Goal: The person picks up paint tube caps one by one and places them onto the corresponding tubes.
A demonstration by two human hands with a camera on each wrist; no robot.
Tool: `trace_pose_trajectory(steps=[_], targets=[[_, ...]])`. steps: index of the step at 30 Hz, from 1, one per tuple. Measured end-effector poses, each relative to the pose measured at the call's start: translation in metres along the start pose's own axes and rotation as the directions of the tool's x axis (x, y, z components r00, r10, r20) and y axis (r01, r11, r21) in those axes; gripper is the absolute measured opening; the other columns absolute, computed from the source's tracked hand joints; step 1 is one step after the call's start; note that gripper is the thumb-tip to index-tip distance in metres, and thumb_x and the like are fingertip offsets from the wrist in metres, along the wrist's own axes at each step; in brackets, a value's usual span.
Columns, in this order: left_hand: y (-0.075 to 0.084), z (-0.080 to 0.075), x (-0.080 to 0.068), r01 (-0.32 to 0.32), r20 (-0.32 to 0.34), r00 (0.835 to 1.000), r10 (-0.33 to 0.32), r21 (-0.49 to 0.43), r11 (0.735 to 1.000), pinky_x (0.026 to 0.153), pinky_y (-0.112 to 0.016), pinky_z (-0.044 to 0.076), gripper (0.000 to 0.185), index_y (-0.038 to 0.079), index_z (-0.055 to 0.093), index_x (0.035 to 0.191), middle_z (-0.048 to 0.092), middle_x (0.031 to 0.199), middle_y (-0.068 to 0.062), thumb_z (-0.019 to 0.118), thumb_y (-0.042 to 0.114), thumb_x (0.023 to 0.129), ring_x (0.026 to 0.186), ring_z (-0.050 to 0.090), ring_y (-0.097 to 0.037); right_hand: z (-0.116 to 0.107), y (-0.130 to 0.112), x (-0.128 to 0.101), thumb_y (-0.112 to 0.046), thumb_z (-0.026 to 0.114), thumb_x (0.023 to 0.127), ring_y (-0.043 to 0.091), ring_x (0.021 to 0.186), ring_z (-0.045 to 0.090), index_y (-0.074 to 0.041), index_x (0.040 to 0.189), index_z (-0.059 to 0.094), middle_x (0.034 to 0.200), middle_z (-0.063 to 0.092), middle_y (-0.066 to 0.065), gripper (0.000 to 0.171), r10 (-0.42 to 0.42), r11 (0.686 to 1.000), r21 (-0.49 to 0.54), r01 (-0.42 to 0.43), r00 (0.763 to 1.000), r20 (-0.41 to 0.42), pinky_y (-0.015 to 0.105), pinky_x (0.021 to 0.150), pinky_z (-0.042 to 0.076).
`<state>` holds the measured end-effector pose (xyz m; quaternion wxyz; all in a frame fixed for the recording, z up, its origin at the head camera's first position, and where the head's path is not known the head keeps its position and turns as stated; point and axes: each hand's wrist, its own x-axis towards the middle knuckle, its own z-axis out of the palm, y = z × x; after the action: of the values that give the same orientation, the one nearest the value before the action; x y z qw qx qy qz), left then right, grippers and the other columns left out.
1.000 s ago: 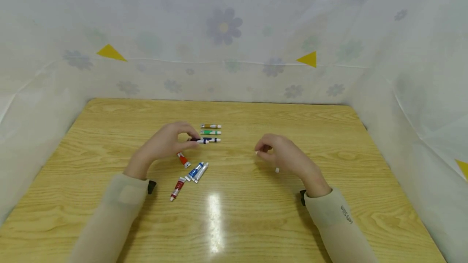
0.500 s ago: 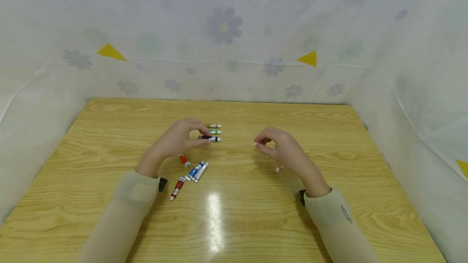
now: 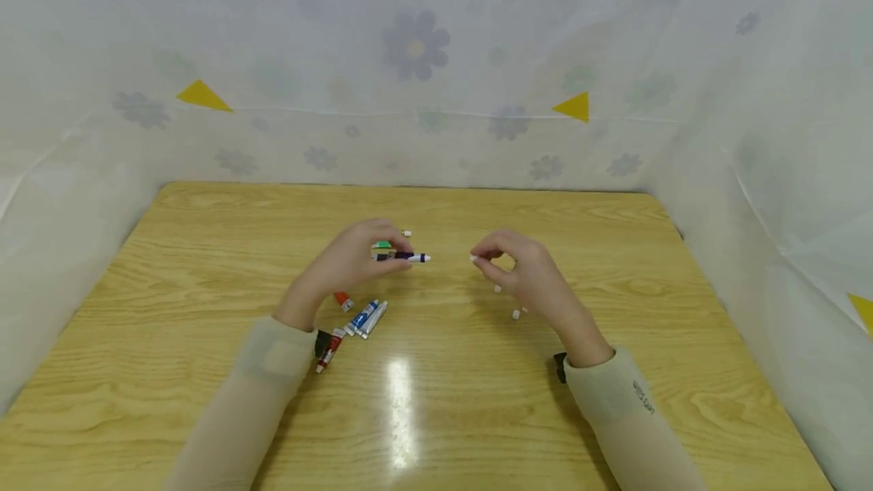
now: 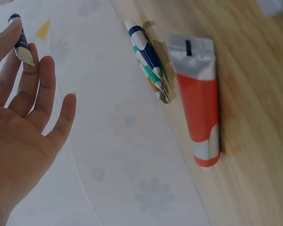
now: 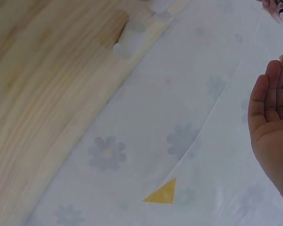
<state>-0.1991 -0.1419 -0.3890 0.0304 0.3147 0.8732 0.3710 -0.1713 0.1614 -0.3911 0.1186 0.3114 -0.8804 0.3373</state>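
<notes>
Left hand (image 3: pixel 348 264): fingertips pinch a dark-blue paint tube (image 3: pixel 402 257), lifted above the desk (image 3: pixel 204 248) middle. Right hand (image 3: pixel 525 271): thumb and forefinger pinched together on something small and white, perhaps a cap; cannot tell for certain. Orange-red tube (image 4: pixel 198 108), blue tubes (image 3: pixel 367 318) and red tube (image 3: pixel 330 349) lie beside the left wrist. Small white caps (image 3: pixel 516 314) lie by the right hand. Flowered sheeting (image 3: pixel 416 44) surrounds the desk.

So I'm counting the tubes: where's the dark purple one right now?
In the head view the purple tube is lifted just left of table centre, pinched by the left hand, in front of the green tube, its white cap pointing at the right hand.
</notes>
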Motion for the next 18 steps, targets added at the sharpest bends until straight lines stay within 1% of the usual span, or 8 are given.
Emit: trace_pose_trajectory(steps=[4,11,15,18], targets=[[0.002,0.003,0.003,-0.007,-0.005,1.0,0.007,0.007,1.0,0.086,-0.049,0.056,0.014,0.018,0.076,0.106,0.07,0.103,0.001,0.08,0.019,0.092,0.093,0.064,-0.015,0.001,-0.002,0.001,-0.01,0.076,0.094,0.011,0.092,0.068,-0.014,0.104,0.075,0.103,0.073,-0.001,0.011,-0.025,1.0,-0.004,0.025,0.999,-0.038,0.03,0.081,0.06],[0.001,0.011,0.008,-0.046,-0.011,0.999,0.046,0.0,0.999,0.087,-0.048,0.058,0.011,0.019,0.076,0.101,0.071,0.101,0.003,0.08,0.019,0.091,0.095,0.065,-0.013,0.006,-0.006,0.002,-0.01,0.076,0.094,0.011,0.092,0.068,-0.014,0.103,0.076,0.101,0.073,-0.001,0.01,-0.046,0.999,0.015,0.047,0.997,-0.063,0.029,0.081,0.059],[0.005,0.014,0.008,-0.062,-0.026,0.998,0.062,0.008,0.998,0.085,-0.044,0.058,0.011,0.019,0.075,0.101,0.071,0.1,0.004,0.08,0.018,0.091,0.093,0.066,-0.012,0.009,-0.008,0.003,-0.009,0.077,0.093,0.012,0.091,0.069,-0.012,0.102,0.076,0.099,0.073,0.0,0.01,-0.066,0.997,0.022,0.068,0.994,-0.087,0.029,0.08,0.06],[0.01,0.014,0.009,-0.091,-0.035,0.995,0.091,0.008,0.996,0.083,-0.041,0.059,0.012,0.017,0.075,0.101,0.072,0.099,0.003,0.081,0.017,0.091,0.093,0.067,-0.014,0.01,-0.01,0.003,-0.006,0.078,0.091,0.014,0.09,0.069,-0.011,0.101,0.076,0.099,0.074,0.001,0.011,-0.076,0.996,0.044,0.081,0.991,-0.111,0.032,0.08,0.06]])
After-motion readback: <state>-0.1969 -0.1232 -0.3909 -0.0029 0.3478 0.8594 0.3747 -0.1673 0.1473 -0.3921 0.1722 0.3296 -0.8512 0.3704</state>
